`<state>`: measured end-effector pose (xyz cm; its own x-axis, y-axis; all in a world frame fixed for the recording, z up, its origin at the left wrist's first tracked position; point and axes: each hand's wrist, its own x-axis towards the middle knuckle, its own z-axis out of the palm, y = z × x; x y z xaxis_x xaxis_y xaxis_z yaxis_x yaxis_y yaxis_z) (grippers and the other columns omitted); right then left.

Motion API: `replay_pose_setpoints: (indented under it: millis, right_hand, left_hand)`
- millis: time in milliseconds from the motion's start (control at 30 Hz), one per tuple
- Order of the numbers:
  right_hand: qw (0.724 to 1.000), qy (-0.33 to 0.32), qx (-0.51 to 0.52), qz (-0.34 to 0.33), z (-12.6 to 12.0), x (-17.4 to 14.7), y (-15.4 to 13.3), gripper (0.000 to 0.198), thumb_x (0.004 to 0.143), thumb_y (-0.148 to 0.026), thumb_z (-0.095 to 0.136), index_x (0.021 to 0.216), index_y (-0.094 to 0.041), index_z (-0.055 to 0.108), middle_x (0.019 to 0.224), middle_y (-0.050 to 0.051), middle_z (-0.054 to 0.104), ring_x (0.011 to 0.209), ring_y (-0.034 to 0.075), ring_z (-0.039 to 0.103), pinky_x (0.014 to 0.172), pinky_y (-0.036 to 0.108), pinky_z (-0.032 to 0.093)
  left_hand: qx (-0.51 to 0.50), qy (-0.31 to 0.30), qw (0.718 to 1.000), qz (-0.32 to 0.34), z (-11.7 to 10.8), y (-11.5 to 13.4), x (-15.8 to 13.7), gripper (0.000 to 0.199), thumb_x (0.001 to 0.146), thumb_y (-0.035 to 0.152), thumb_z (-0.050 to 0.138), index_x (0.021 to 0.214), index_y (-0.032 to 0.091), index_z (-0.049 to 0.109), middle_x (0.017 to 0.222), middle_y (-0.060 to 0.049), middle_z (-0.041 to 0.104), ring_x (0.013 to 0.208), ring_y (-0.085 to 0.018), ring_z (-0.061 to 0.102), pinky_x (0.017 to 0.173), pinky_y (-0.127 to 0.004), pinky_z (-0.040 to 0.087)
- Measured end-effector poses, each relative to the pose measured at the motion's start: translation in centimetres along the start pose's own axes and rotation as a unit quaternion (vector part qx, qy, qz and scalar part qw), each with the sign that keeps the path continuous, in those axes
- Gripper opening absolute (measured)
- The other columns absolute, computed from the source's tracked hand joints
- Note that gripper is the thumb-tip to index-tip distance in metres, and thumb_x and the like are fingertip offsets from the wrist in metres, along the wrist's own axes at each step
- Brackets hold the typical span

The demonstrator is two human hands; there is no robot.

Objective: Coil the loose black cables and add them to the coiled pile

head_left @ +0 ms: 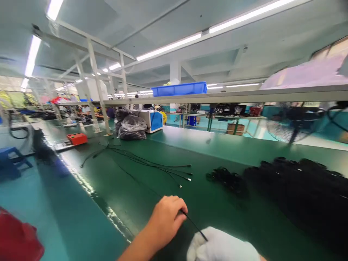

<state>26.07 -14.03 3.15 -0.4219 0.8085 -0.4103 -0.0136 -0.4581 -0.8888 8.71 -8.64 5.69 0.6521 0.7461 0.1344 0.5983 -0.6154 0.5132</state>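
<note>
Green bench: beneath both hands
Left hand: pinches black cable
Gloved right hand: gripping same cable
Loose cables, beyond hands: may tangle if held cable drags

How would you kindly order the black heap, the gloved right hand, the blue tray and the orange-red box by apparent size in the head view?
1. Black heap
2. Gloved right hand
3. Blue tray
4. Orange-red box
Nearness to the camera enlarges the hand.
</note>
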Motion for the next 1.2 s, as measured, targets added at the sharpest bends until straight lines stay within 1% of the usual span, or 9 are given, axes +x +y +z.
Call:
replay_pose_setpoints:
  millis: [167, 333, 467, 667, 767, 867, 933, 1000, 1200]
  right_hand:
    - [0.995, -0.069, 0.065, 0.034, 0.3, -1.4, 0.2, 0.025, 0.062, -0.025, 0.058, 0.076, -0.006, 0.067, 0.057, 0.004, 0.061, 0.041, 0.007, 0.051, 0.041, 0.015, 0.037]
    - [0.999, 0.013, 0.024, -0.045, -0.3, -2.3, 0.7, 0.030, 0.080, -0.036, 0.056, 0.091, -0.009, 0.062, 0.083, 0.007, 0.065, 0.071, 0.014, 0.062, 0.061, 0.025, 0.049]
    - [0.997, 0.013, -0.010, -0.073, -0.9, -3.2, 0.2, 0.029, 0.088, -0.036, 0.050, 0.109, -0.016, 0.054, 0.107, 0.007, 0.058, 0.088, 0.016, 0.059, 0.076, 0.035, 0.051]
    - [0.998, 0.035, -0.033, -0.047, -0.9, -4.2, 0.0, 0.022, 0.075, -0.033, 0.062, 0.078, -0.011, 0.063, 0.063, 0.001, 0.062, 0.050, 0.010, 0.058, 0.047, 0.018, 0.043]
    - [0.994, -0.068, 0.072, -0.043, -0.8, -3.4, 0.8, 0.027, 0.073, -0.033, 0.058, 0.084, -0.009, 0.062, 0.057, 0.002, 0.062, 0.039, 0.009, 0.054, 0.037, 0.014, 0.036]
    - [0.944, -0.243, 0.218, -0.043, -1.4, -1.8, 2.4, 0.045, 0.069, -0.038, 0.057, 0.100, -0.006, 0.058, 0.074, 0.011, 0.068, 0.053, 0.017, 0.064, 0.041, 0.021, 0.046]
    - [0.916, -0.299, 0.266, -0.043, -1.6, -0.8, 3.8, 0.051, 0.065, -0.038, 0.058, 0.102, -0.004, 0.058, 0.078, 0.014, 0.069, 0.059, 0.020, 0.066, 0.043, 0.025, 0.050]
    - [0.910, -0.301, 0.278, -0.065, -1.7, -0.2, 5.0, 0.051, 0.064, -0.036, 0.059, 0.101, -0.001, 0.061, 0.080, 0.015, 0.069, 0.063, 0.019, 0.067, 0.048, 0.025, 0.052]
    - [0.951, -0.226, 0.183, -0.110, -2.4, -0.6, 5.5, 0.027, 0.077, -0.027, 0.060, 0.096, -0.007, 0.063, 0.089, 0.008, 0.065, 0.074, 0.013, 0.061, 0.067, 0.024, 0.051]
  left_hand:
    - [-0.073, -0.064, 0.995, 0.035, -1.4, 3.5, -0.2, 0.014, 0.079, 0.019, 0.053, 0.081, 0.027, 0.064, 0.081, 0.005, 0.064, 0.079, -0.014, 0.053, 0.071, -0.024, 0.038]
    - [-0.129, 0.012, 0.987, 0.096, -0.8, 7.0, 0.6, 0.018, 0.081, 0.017, 0.050, 0.071, 0.024, 0.063, 0.074, 0.002, 0.063, 0.076, -0.014, 0.054, 0.070, -0.023, 0.039]
    - [-0.162, 0.051, 0.975, 0.142, 1.3, 7.9, 1.0, 0.016, 0.082, 0.019, 0.050, 0.074, 0.021, 0.063, 0.074, 0.000, 0.066, 0.073, -0.014, 0.056, 0.074, -0.025, 0.040]
    - [-0.075, -0.008, 0.997, 0.028, 1.7, 7.3, 0.9, 0.014, 0.080, 0.017, 0.053, 0.075, 0.022, 0.065, 0.076, 0.003, 0.064, 0.074, -0.013, 0.055, 0.069, -0.024, 0.037]
    - [-0.046, -0.030, 0.998, 0.027, 0.6, 6.8, 1.6, 0.016, 0.078, 0.018, 0.054, 0.072, 0.024, 0.067, 0.075, 0.003, 0.061, 0.076, -0.014, 0.052, 0.071, -0.026, 0.036]
    - [-0.150, -0.093, 0.983, 0.042, 0.0, 6.1, 2.7, 0.018, 0.078, 0.016, 0.052, 0.072, 0.023, 0.068, 0.077, 0.003, 0.058, 0.076, -0.013, 0.052, 0.070, -0.023, 0.038]
    - [-0.209, -0.137, 0.966, 0.061, 0.0, 5.6, 3.3, 0.018, 0.077, 0.014, 0.052, 0.073, 0.021, 0.068, 0.078, 0.002, 0.056, 0.075, -0.011, 0.052, 0.069, -0.022, 0.040]
    - [-0.238, -0.149, 0.956, 0.080, 0.4, 5.3, 3.6, 0.018, 0.076, 0.011, 0.053, 0.074, 0.020, 0.069, 0.078, 0.002, 0.055, 0.076, -0.011, 0.052, 0.071, -0.021, 0.040]
    - [-0.229, -0.134, 0.962, 0.061, 1.3, 5.2, 3.0, 0.017, 0.074, 0.010, 0.055, 0.076, 0.019, 0.069, 0.077, 0.002, 0.059, 0.077, -0.011, 0.053, 0.073, -0.022, 0.040]
